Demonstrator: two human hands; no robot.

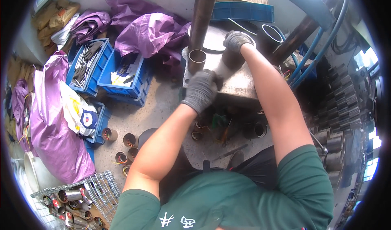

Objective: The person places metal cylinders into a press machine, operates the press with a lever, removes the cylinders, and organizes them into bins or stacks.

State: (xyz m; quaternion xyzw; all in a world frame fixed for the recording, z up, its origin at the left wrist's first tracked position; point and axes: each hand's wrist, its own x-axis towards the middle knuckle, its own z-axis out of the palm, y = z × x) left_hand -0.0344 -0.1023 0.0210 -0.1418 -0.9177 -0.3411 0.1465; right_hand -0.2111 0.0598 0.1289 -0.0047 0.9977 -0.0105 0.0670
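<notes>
My right hand (237,41), in a grey knit glove, is closed over the upper end of a dark metal cylinder (232,61). The cylinder leans above a worn metal work plate (239,86), its lower part blurred. Nearer to me, my left hand (201,90), also gloved in grey, has its fingers curled beside the cylinder's lower end. What those fingers hold is hidden. Just beyond the left hand, an open metal tube (197,59) stands upright at the plate's left side, in front of a thick dark post (202,16).
Blue crates (106,59) with metal rods and bags stand at left, near purple sheeting (61,136). Several short tubes with wires (130,140) sit on the floor. A wire basket (99,189) holds more at lower left. Blue hoses (315,55) and stacked metal cylinders (338,103) are at right.
</notes>
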